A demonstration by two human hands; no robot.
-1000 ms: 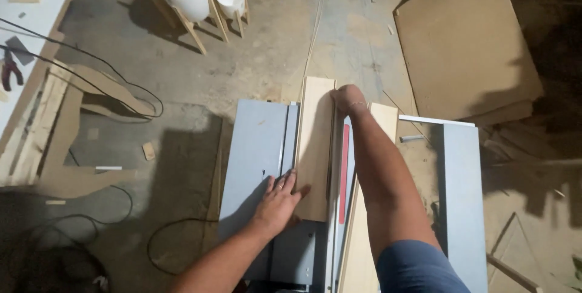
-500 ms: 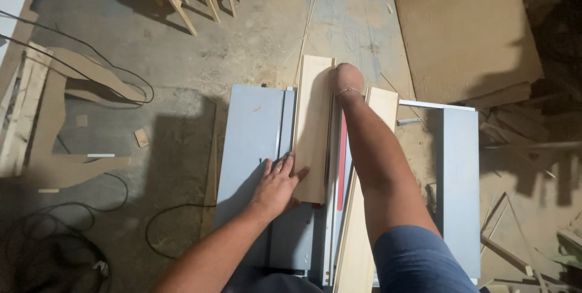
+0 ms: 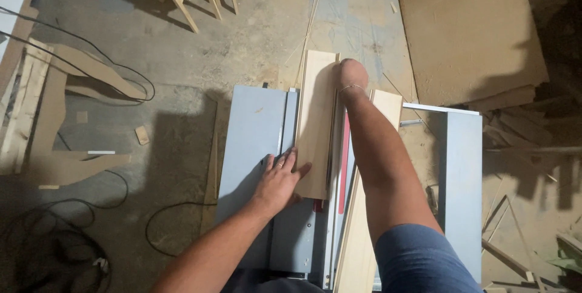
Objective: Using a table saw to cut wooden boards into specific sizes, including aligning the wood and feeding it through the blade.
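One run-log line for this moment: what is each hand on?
left hand: flat on near end of wooden board | right hand: at board's far end | board: lying on grey table saw | floor: cables, offcuts

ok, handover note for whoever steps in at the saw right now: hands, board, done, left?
Left hand: flat, fingers spread, pressing the near left edge of the wooden board on the grey table saw.
Right hand: reached out to the board's far end, at its right edge; grip not visible.
Board: lies lengthwise on the table, far end overhanging.
A second plank lies to its right, under the right arm.
Done: most of the board sits past the middle of the table.
Left: its near end is on the table under the left hand.
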